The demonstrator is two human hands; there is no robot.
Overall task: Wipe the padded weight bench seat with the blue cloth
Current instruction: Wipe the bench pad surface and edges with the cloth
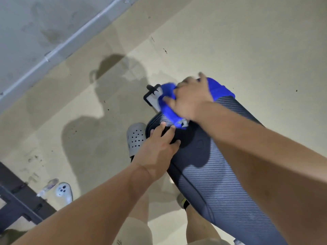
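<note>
One bright blue cloth (168,105), bunched and motion-blurred, lies on the far end of the long dark padded weight bench seat (221,175), which has a ribbed, carbon-weave-look cover and runs from the near right of the scene up toward the middle. The right hand (192,99) presses down on top of the cloth with fingers spread flat, so blue fabric shows on both sides of it, at its left and at its far right; a small pale tag (183,123) hangs from the cloth's near edge, with no writing that can be read. The left hand (159,147) rests just near of the cloth on the seat's left edge, fingers curled over the rim and thumb on the top surface. A faint round embossed mark (200,144) sits in the smooth dark panel beside that hand; its letters cannot be made out. Beyond the cloth a black metal frame end with a white panel (152,98) sticks out past the seat. Left of the bench, a grey perforated clog (136,138) stands on the beige floor (247,41), where the person's shadow falls. At near left lie a white handheld controller (63,191) and a clear plastic bottle (48,186), beside a dark metal frame (19,197).
</note>
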